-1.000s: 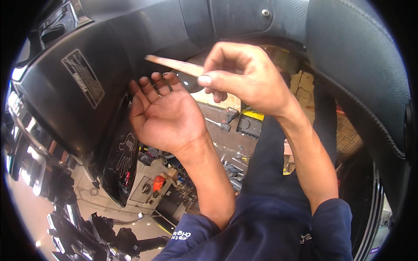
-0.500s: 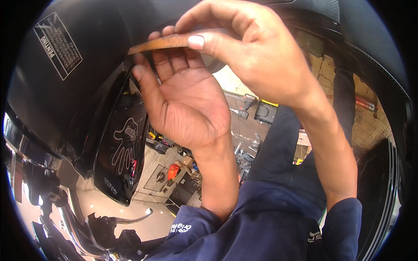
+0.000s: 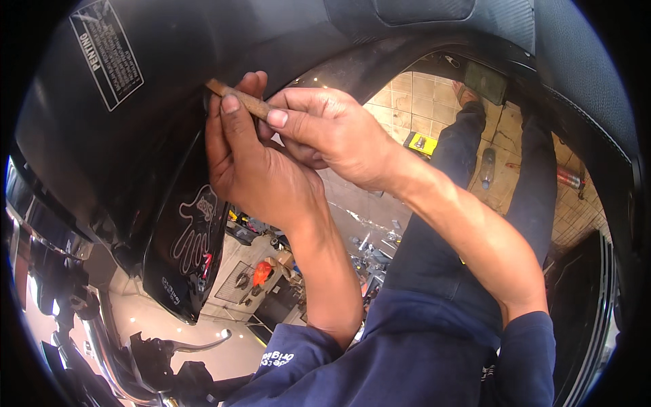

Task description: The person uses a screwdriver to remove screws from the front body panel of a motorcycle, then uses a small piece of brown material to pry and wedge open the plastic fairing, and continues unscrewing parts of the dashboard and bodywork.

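We list one brown strip (image 3: 254, 106) by the black panel (image 3: 173, 61), clamped in the fingers of both our left hand (image 3: 261, 180) and right hand (image 3: 352, 139); apparent step, lining it up; next move, we judge, needing steady control.

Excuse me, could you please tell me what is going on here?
A person is holding a brown strip with both bare hands. The left hand has its thumb on top, and the right hand pinches the nearer end. The far tip shows against a black panel; I cannot tell whether it touches. A bottle is on the tiled floor.
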{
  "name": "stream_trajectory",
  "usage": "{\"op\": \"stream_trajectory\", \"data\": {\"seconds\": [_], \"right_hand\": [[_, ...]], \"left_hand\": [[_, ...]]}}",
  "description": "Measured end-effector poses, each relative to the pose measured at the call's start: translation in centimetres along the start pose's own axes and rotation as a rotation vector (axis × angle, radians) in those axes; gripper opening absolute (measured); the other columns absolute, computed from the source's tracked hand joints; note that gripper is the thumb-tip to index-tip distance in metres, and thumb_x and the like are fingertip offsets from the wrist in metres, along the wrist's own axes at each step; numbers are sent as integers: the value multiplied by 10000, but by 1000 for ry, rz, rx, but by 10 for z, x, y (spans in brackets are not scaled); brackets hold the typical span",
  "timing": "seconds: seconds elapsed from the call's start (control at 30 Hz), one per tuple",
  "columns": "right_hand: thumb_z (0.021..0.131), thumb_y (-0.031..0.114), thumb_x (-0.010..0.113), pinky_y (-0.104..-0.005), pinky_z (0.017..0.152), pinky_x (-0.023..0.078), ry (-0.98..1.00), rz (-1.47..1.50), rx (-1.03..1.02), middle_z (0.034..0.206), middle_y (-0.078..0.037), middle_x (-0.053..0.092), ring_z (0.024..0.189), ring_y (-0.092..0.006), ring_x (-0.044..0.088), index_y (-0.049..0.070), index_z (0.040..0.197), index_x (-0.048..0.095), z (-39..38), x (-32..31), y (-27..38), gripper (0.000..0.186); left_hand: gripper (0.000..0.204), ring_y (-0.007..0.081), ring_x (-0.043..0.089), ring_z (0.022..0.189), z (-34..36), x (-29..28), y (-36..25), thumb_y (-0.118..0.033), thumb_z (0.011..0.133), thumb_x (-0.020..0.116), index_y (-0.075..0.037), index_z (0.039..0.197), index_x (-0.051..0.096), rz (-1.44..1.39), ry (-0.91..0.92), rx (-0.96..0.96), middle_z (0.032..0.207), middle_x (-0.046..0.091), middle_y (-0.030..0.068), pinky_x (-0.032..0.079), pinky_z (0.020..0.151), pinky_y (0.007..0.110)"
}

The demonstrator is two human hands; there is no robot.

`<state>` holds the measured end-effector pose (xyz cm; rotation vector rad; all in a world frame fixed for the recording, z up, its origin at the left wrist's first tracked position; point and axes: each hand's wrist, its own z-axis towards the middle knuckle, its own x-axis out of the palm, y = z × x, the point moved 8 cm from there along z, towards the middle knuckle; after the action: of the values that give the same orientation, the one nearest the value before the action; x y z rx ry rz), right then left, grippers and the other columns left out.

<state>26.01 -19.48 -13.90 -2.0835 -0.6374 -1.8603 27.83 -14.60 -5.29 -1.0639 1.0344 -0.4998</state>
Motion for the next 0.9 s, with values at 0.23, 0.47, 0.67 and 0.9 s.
{"op": "stream_trajectory", "data": {"seconds": [0.23, 0.47, 0.67, 0.9], "right_hand": [[1042, 217, 538, -192, 583, 368, 48, 197, -106, 805, 35, 539, 668, -26, 451, -2, 1099, 597, 19, 5, -30, 234], [1027, 205, 560, -205, 663, 437, 1, 285, -181, 868, 1, 606, 751, -49, 532, -14, 1131, 622, 31, 7, -44, 250], [1008, 186, 582, -200, 660, 432, -164, -67, -385, 846, 5, 615, 744, -43, 528, -22, 1052, 663, 34, -17, -23, 227], [999, 220, 583, -204, 511, 228, 48, 72, -158, 635, 66, 446, 548, -20, 303, -78, 974, 665, 17, -27, 2, 310]], "left_hand": [[310, 298, 692, 1057, -1, -2, -9, -59, 1001, 537, 173, 1202, 586, 356, 116, 106, 1139, 688, 256, 561, 947, 356], [294, 187, 700, 958, -5, -3, -11, -92, 995, 568, 102, 1199, 653, 442, 70, 206, 1108, 733, 164, 554, 840, 279], [305, 205, 667, 1025, 3, 4, 12, -105, 999, 579, 103, 1215, 635, 111, 146, 92, 1186, 702, 171, 519, 917, 290], [405, 239, 528, 1211, -15, 16, 21, -270, 1049, 515, -7, 1357, 500, -298, 224, 75, 1301, 552, 112, 416, 1064, 375]]}}
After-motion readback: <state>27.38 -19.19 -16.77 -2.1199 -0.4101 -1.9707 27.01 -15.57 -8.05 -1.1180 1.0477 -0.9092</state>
